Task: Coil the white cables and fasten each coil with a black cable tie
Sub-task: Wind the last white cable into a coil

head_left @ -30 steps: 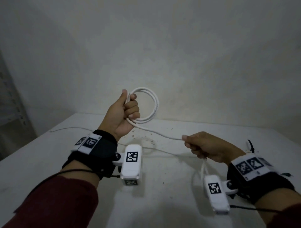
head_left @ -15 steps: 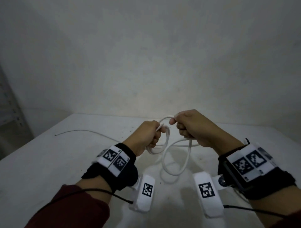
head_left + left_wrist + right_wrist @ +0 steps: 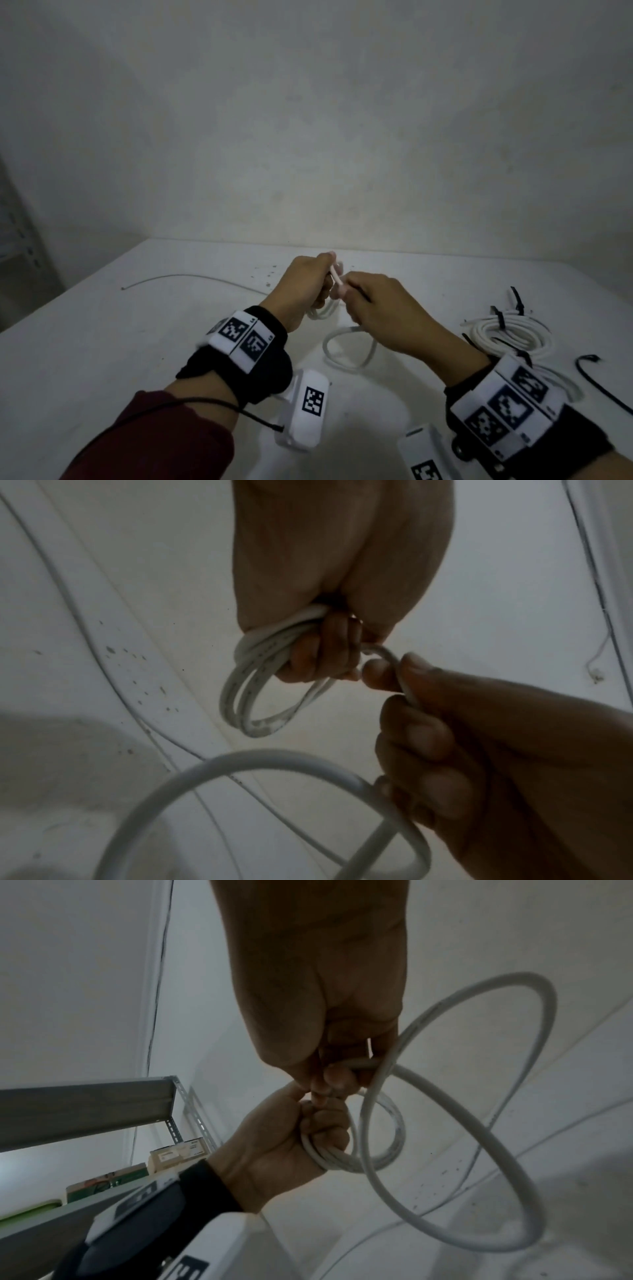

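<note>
My left hand [image 3: 308, 284] [image 3: 325, 653] [image 3: 291, 1137] grips a small coil of white cable [image 3: 246, 693] [image 3: 387, 1139], with two or three turns hanging from its curled fingers. Right beside it, my right hand [image 3: 373, 308] [image 3: 445, 723] [image 3: 329, 1069] grips the same cable and holds a wider loop [image 3: 346, 356] [image 3: 455, 1110] [image 3: 240, 772] that hangs below the fist. The loose tail of the cable [image 3: 191, 278] trails left across the white table [image 3: 102, 359]. The fingertips of both hands almost touch.
A finished white coil [image 3: 510, 337] with black ties lies at the right of the table. A loose black cable tie [image 3: 596, 380] lies near the right edge. A grey metal shelf [image 3: 85, 1104] with boxes stands to the left. A plain wall rises behind the table.
One second ago the hands were apart with the coil raised. My right hand has since come to the left hand with a new loop, and both have dropped toward the table.
</note>
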